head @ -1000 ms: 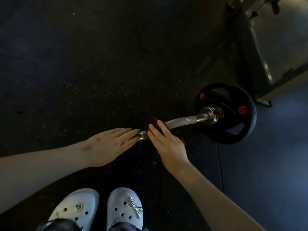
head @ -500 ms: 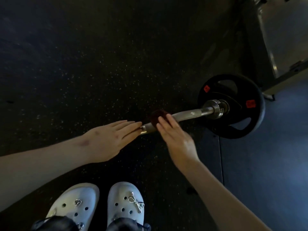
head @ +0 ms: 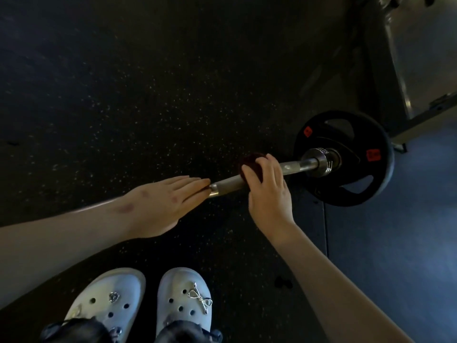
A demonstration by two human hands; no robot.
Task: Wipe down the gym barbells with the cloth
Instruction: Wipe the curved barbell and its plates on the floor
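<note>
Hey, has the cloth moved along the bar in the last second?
Yes. The cloth, under the right hand, has slid along the bar toward the weight plate, away from the left hand.

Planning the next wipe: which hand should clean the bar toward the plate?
Right hand: it grips the cloth on the bar, nearer the plate; left hand touches the bar's end.

Gym: speckled rubber floor (head: 148,107), weight plate (head: 346,189).
</note>
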